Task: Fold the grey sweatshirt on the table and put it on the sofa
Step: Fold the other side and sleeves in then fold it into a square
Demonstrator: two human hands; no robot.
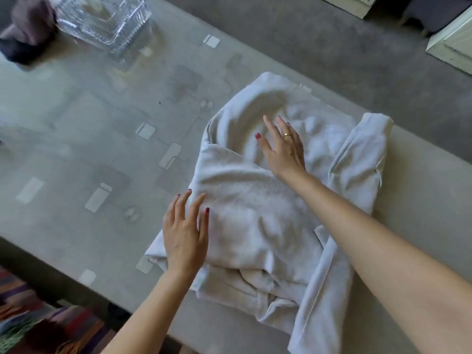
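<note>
The grey sweatshirt (258,215), pale and rumpled, lies partly folded on the right half of the glass table (84,139). One flap is turned over its middle, and a sleeve or side panel trails toward the near edge at the right. My left hand (185,231) rests flat on the garment's left edge, fingers spread, holding nothing. My right hand (283,146) hovers over or lightly touches the upper part of the fabric with its fingers apart. The sofa is out of view.
A clear ribbed glass dish (104,19) stands at the table's far left, beside a dark purple cloth bundle (28,29). Grey carpet (319,47) lies beyond the table. White furniture (454,44) stands at the top right. A striped colourful fabric (38,320) shows at the bottom left.
</note>
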